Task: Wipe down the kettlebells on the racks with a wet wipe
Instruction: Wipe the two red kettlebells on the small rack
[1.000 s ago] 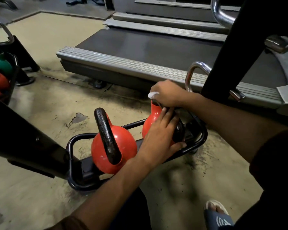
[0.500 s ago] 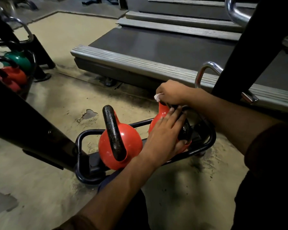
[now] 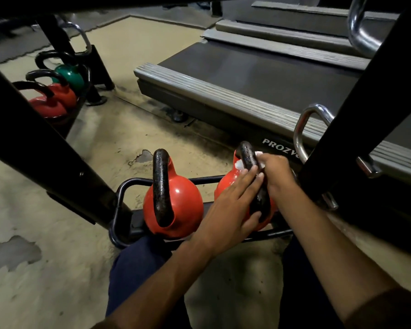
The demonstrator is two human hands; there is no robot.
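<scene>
Black rack, red kettlebells, right hand gripping wipe

One readable text only: white capitals "PROZV", slanted, on the dark near side panel of the treadmill, right of centre, just beyond the right-hand red kettlebell. The word runs on to the right but is cut off behind a chrome bar; the remaining letters cannot be read.
</scene>
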